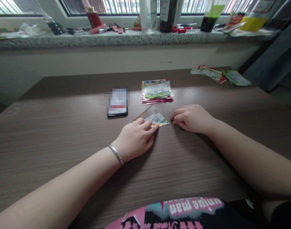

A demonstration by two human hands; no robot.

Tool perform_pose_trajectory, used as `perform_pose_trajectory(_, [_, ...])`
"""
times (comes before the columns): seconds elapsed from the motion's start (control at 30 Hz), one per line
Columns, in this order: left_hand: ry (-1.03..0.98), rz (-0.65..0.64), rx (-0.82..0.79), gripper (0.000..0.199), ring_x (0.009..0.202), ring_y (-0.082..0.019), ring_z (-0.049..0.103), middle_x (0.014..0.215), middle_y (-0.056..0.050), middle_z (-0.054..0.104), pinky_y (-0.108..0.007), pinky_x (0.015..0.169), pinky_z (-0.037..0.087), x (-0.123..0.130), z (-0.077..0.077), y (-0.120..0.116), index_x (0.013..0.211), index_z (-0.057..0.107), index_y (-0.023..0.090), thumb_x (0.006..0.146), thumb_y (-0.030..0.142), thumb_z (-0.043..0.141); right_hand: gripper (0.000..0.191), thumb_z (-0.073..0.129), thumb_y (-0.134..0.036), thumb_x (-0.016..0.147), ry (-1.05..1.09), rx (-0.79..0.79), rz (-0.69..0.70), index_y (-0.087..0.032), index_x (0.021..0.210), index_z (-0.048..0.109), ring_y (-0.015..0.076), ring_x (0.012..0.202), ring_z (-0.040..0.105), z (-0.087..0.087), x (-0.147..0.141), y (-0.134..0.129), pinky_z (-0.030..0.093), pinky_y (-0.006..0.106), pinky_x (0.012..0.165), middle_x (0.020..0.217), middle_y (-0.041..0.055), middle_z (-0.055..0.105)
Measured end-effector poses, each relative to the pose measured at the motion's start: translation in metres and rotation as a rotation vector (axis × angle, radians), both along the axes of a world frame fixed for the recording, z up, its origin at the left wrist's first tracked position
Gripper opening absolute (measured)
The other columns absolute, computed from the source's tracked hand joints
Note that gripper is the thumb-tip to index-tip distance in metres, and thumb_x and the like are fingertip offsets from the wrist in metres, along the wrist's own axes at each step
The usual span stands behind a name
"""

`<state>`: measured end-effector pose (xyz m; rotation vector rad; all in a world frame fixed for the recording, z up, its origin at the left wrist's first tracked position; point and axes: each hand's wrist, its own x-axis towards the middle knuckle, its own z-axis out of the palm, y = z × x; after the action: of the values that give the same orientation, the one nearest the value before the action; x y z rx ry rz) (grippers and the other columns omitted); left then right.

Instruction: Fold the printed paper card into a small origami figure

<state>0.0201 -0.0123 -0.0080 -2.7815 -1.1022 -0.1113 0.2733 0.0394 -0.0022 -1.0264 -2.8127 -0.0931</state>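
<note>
A small printed sheet of paper, folded into a triangle, lies on the table in front of me. My left hand, with a silver bracelet on its wrist, rests on the paper's near left part. Its fingers reach out over the lower edge and hide some of it. Just right of the paper's right corner, my right hand rests on the tabletop with curled fingers. It is apart from the paper, and nothing shows in it.
Behind the paper is a stack of printed sheets. A phone with a blurred screen lies left of it. More printed sheets lie at the table's far right. Bottles and small items line the stone windowsill.
</note>
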Motion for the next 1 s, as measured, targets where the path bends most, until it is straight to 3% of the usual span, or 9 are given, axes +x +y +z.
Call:
perform_pose_trajectory(0.2, [-0.010, -0.017, 0.002, 0.040, 0.093, -0.024, 0.052, 0.105, -0.009, 0.061, -0.037, 0.081, 0.049, 0.000, 0.000, 0.001, 0.130, 0.053, 0.020, 0.092, 0.028, 0.042, 0.027, 0.047, -0.016, 0.086, 0.142, -0.006, 0.020, -0.023, 0.092, 0.073, 0.0155, 0.084, 0.062, -0.008, -0.007, -0.003, 0.042, 0.027, 0.072, 0.093, 0.0016, 0.072])
perform_pose_trajectory(0.43, [0.004, -0.062, -0.005, 0.043, 0.086, -0.023, 0.050, 0.102, -0.009, 0.060, -0.039, 0.081, 0.046, 0.001, 0.000, 0.005, 0.133, 0.049, 0.020, 0.092, 0.027, 0.040, 0.028, 0.048, -0.017, 0.087, 0.095, -0.001, 0.107, -0.023, 0.099, 0.073, 0.0172, 0.085, 0.059, -0.009, -0.016, -0.010, 0.043, 0.029, 0.074, 0.099, 0.0035, 0.071])
perform_pose_trajectory(0.63, [-0.004, -0.089, -0.016, 0.043, 0.087, -0.023, 0.049, 0.101, -0.008, 0.059, -0.039, 0.083, 0.044, 0.001, -0.002, 0.010, 0.133, 0.049, 0.024, 0.091, 0.027, 0.043, 0.024, 0.049, -0.017, 0.086, 0.006, 0.045, 0.097, -0.019, 0.093, 0.072, 0.0183, 0.083, 0.056, -0.005, -0.024, -0.014, 0.039, 0.030, 0.070, 0.093, 0.0059, 0.070])
perform_pose_trajectory(0.8, [-0.047, -0.031, 0.009, 0.037, 0.094, -0.024, 0.050, 0.104, -0.009, 0.057, -0.039, 0.084, 0.043, 0.005, -0.001, 0.009, 0.125, 0.056, 0.025, 0.089, 0.025, 0.044, 0.021, 0.048, -0.018, 0.088, -0.068, 0.070, 0.080, -0.018, 0.079, 0.068, 0.0183, 0.081, 0.054, -0.004, -0.032, -0.017, 0.035, 0.031, 0.066, 0.085, 0.0052, 0.068])
perform_pose_trajectory(1.0, [-0.038, -0.011, 0.021, 0.038, 0.098, -0.024, 0.053, 0.105, -0.008, 0.059, -0.040, 0.086, 0.041, 0.007, 0.004, 0.007, 0.121, 0.058, 0.026, 0.084, 0.023, 0.050, 0.022, 0.047, -0.018, 0.089, -0.077, 0.094, 0.007, -0.019, 0.079, 0.066, 0.0171, 0.077, 0.055, -0.002, -0.034, -0.020, 0.028, 0.031, 0.059, 0.086, 0.0041, 0.068])
